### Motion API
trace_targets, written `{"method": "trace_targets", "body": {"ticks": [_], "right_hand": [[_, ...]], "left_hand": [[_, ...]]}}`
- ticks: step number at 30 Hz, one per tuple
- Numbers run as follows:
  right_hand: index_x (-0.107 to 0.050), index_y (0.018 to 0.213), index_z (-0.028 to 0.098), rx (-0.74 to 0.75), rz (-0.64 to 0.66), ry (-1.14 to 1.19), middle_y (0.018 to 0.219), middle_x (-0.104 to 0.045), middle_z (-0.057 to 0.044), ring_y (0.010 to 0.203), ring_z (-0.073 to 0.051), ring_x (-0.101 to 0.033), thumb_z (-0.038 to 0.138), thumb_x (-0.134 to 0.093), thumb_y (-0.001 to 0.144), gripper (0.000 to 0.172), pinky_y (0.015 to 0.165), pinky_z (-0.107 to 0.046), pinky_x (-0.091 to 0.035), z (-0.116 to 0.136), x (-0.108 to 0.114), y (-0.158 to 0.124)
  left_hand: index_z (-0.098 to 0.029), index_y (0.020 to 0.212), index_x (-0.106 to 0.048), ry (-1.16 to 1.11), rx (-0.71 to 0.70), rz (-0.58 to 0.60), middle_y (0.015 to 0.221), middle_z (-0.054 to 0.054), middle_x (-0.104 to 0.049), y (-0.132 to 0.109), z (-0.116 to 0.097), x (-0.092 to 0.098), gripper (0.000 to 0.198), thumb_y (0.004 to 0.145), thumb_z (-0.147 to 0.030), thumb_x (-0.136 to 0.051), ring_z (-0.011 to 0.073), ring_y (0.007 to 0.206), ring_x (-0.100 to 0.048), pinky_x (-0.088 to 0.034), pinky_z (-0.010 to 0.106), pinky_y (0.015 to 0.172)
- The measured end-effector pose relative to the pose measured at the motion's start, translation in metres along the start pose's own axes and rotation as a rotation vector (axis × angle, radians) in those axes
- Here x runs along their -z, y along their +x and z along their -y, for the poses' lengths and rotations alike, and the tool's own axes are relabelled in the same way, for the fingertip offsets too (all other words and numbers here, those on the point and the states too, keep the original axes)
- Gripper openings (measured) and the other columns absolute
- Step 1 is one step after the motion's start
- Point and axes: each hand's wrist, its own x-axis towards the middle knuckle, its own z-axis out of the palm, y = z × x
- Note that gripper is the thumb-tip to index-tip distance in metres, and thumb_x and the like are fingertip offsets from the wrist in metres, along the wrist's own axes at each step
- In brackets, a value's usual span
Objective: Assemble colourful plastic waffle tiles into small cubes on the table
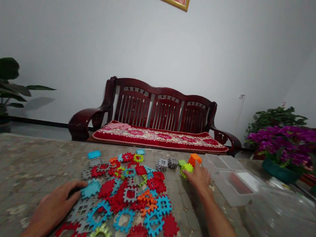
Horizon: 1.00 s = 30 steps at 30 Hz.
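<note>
Green and orange interlocking pieces are sitting under the fingertips of the right hand, its grip loosely curled on them beside clear plastic boxes; the left hand is lying flat, open, on grey tiles edging the colourful pile on the stone worktop.

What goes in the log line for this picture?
left hand: resting on grey tile | right hand: touching green block | table: tile pile

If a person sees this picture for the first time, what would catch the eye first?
First, the heap of bright plastic puzzle tiles on the stone table, with the left hand resting at its left edge. Next, the right hand touching a green and orange block farther back. Behind stands a dark red wooden bench.
</note>
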Motion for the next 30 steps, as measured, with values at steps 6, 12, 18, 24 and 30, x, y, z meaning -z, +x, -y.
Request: {"method": "trace_targets", "body": {"ticks": [6, 12, 18, 24, 30], "right_hand": [[-0.057, 0.135, 0.013, -0.040, 0.034, -0.040, 0.115, -0.069, -0.020, 0.117, -0.037, -0.060, 0.054, -0.063, 0.088, 0.062, 0.095, -0.045, -0.043, 0.006, 0.003, 0.004], [-0.059, 0.130, 0.013, -0.042, 0.031, -0.071, 0.118, -0.070, -0.020, 0.118, -0.037, -0.060, 0.057, -0.062, 0.088, 0.061, 0.096, -0.044, -0.043, 0.007, 0.002, 0.001], [-0.061, 0.132, 0.017, 0.082, -0.171, 0.082, 0.126, -0.069, -0.017, 0.117, -0.035, -0.059, 0.042, -0.064, 0.087, 0.052, 0.098, -0.045, -0.042, 0.009, 0.000, -0.028], [-0.076, 0.099, 0.022, 0.457, 0.073, 0.557, 0.102, -0.076, -0.006, 0.100, -0.024, -0.067, 0.031, -0.062, 0.085, 0.022, 0.092, -0.036, -0.048, 0.047, -0.005, -0.092], [-0.075, 0.097, 0.025, 0.746, 0.299, 0.601, 0.098, -0.075, -0.001, 0.096, -0.020, -0.064, 0.028, -0.073, 0.082, 0.016, 0.089, -0.033, -0.044, 0.102, 0.021, -0.162]], "left_hand": [[-0.029, 0.113, -0.073, -0.009, -0.003, -0.002, 0.125, 0.002, -0.076, 0.001, 0.006, -0.005, 0.042, 0.088, -0.040, -0.041, 0.0275, 0.117, -0.069, -0.051, 0.043, 0.104], [-0.028, 0.113, -0.072, 0.001, -0.001, 0.019, 0.125, 0.003, -0.076, 0.000, 0.002, -0.002, 0.040, 0.089, -0.037, -0.042, 0.0269, 0.118, -0.068, -0.050, 0.043, 0.103], [-0.024, 0.115, -0.070, 0.041, -0.003, 0.021, 0.128, 0.006, -0.074, -0.007, -0.013, 0.006, 0.039, 0.090, -0.029, -0.041, 0.0264, 0.122, -0.065, -0.046, 0.044, 0.108], [-0.024, 0.115, -0.071, 0.036, 0.020, -0.009, 0.126, 0.006, -0.074, -0.013, -0.024, 0.010, 0.035, 0.090, -0.026, -0.046, 0.0263, 0.121, -0.065, -0.047, 0.044, 0.108], [-0.025, 0.115, -0.071, 0.019, 0.021, -0.017, 0.126, 0.005, -0.074, -0.014, -0.027, 0.010, 0.035, 0.089, -0.022, -0.048, 0.0249, 0.121, -0.065, -0.046, 0.043, 0.108]]}}
